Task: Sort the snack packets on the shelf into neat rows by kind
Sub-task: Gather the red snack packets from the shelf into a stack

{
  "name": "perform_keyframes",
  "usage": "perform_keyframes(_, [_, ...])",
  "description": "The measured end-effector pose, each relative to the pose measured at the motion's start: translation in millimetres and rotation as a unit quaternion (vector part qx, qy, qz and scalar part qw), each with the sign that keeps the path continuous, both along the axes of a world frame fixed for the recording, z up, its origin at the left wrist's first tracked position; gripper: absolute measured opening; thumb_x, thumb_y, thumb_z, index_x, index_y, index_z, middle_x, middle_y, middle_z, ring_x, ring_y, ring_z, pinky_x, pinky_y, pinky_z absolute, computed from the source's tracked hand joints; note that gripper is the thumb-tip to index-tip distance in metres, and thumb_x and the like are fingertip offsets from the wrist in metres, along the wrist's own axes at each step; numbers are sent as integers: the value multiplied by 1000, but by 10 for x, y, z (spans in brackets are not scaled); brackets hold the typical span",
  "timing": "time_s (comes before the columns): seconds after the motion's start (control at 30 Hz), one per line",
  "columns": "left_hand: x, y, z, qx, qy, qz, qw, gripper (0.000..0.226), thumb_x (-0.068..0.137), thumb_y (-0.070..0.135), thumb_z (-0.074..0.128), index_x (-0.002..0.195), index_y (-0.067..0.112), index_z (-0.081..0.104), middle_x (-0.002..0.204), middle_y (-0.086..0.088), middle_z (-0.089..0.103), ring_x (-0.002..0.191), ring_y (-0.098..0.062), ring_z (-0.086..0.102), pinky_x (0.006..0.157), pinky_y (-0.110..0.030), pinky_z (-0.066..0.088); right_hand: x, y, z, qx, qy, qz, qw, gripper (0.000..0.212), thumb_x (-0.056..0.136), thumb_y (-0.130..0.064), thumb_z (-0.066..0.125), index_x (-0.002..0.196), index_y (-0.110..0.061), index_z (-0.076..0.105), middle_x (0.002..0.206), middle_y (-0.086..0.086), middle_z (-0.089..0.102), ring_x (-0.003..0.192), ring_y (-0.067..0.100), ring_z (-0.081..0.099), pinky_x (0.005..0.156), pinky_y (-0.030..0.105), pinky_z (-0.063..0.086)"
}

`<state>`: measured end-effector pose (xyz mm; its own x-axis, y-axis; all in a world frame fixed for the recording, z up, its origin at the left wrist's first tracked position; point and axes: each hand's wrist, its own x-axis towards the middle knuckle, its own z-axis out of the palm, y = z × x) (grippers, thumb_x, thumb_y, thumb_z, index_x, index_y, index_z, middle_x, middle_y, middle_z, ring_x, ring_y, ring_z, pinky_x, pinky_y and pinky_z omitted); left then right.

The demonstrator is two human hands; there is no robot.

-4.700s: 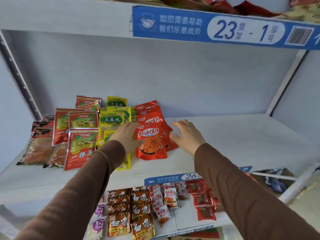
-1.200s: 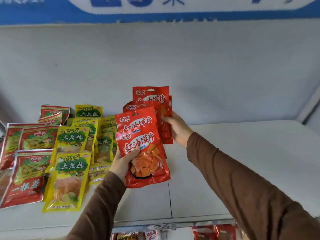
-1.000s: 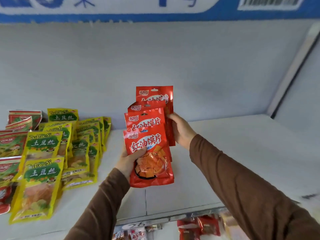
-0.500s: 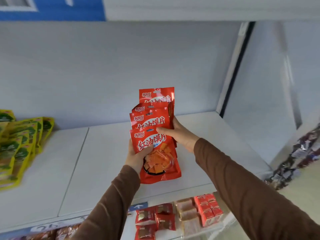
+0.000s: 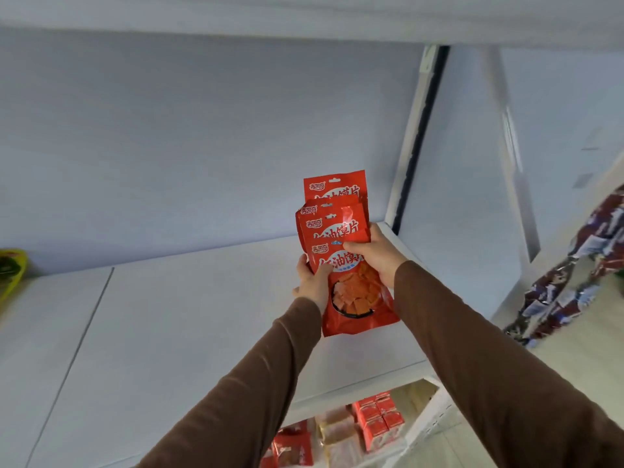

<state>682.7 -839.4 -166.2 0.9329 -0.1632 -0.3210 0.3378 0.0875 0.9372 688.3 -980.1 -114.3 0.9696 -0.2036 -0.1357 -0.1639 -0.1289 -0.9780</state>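
A fanned stack of several red snack packets (image 5: 339,228) is held upright above the right end of the white shelf (image 5: 189,315). My left hand (image 5: 312,282) grips the stack's left edge from below, thumb on the front packet. My right hand (image 5: 374,255) grips the right edge, fingers curled across the front. The front packet shows orange pieces through a round window. One yellow-green packet (image 5: 11,268) peeks in at the far left edge of the shelf.
The shelf's right end meets a white upright post (image 5: 410,136) and side panel. Below, a lower shelf holds red and tan packets (image 5: 341,434). A pile of dark wrapped packets (image 5: 574,271) sits off to the right.
Both hands have carried the red stack rightward along the shelf toward its right end. The yellow and red-green packets have slid almost out of view on the left.
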Motion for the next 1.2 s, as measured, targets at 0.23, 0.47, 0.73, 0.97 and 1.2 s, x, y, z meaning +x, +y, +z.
perform_keyframes(0.23, [274, -652, 81, -33, -21, -39, 998, 64, 97, 40, 61, 149, 28, 26, 139, -5, 57, 115, -27, 64, 101, -51, 53, 286, -662, -24, -51, 20, -57, 997, 62, 86, -34, 76, 135, -26, 41, 123, 0, 64, 108, 21, 65, 97, 48, 53])
perform_keyframes(0.47, [532, -847, -188, 303, -152, -105, 935, 78, 89, 55, 65, 152, 30, 26, 151, -2, 47, 145, -31, 34, 123, -50, 19, 445, -1032, -304, -21, 77, -22, 997, 48, 89, -27, 72, 133, -26, 52, 122, 3, 68, 106, 23, 67, 98, 48, 53])
perform_keyframes(0.73, [556, -1046, -215, 367, -149, -110, 912, 104, 80, 80, 52, 158, 34, 1, 164, -3, 27, 153, -32, 16, 124, -56, 9, 587, -1132, -383, -87, 44, -62, 993, 54, 87, -42, 72, 134, -27, 48, 123, 1, 66, 104, 21, 68, 92, 43, 56])
perform_keyframes(0.97, [531, -867, -166, 325, -133, -62, 934, 109, 77, 74, 64, 159, 30, 6, 165, -3, 25, 152, -31, 20, 118, -60, 28, 509, -1124, -385, -232, 21, -110, 966, 78, 79, -60, 72, 142, -30, 37, 134, 1, 57, 120, 27, 58, 98, 54, 50])
perform_keyframes(1.2, [414, -431, -61, 361, -186, -29, 913, 85, 89, 56, 64, 157, 25, 23, 164, -4, 26, 151, -27, 22, 119, -50, 29, 271, -787, -168, -466, -137, -146, 862, 60, 93, -51, 58, 143, -25, 38, 148, 3, 44, 138, 28, 38, 111, 51, 37])
